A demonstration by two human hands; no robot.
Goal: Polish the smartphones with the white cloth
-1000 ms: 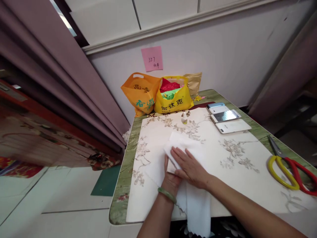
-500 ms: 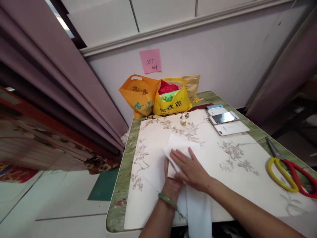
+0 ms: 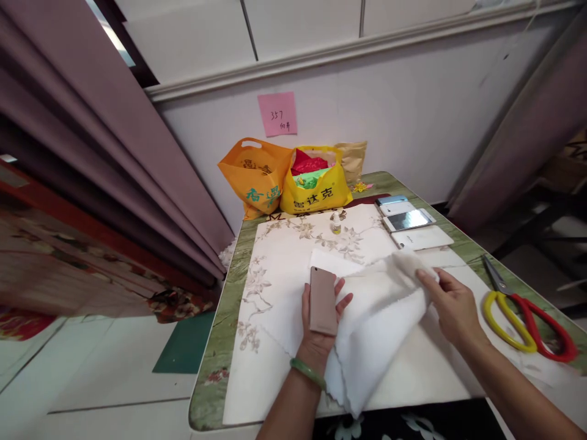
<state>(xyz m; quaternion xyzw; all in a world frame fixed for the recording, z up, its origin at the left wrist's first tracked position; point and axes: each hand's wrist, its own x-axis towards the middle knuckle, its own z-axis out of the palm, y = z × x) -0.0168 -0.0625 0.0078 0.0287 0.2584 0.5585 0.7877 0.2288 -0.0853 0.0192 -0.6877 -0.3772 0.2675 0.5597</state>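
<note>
My left hand (image 3: 321, 330), with a green bangle on the wrist, is closed round a rose-gold phone (image 3: 322, 300) that lies back up in its palm above the table. My right hand (image 3: 452, 305) pinches the edge of a white cloth (image 3: 380, 324) and holds it lifted off to the right of the phone. The cloth drapes from under my left hand down over the table's front edge. Both hands are over a floral white sheet (image 3: 279, 269) spread on the green table (image 3: 229, 299).
Several phones (image 3: 413, 221) lie in a row at the back right. Yellow and red scissors (image 3: 523, 311) rest at the right edge. A small bottle (image 3: 336, 223), an orange bag (image 3: 254, 177) and a yellow bag (image 3: 316, 183) stand at the back against the wall. Curtains hang left.
My right hand lay flat on the cloth over my left hand; it has now pulled the cloth away to the right, uncovering the rose-gold phone in my left hand.
</note>
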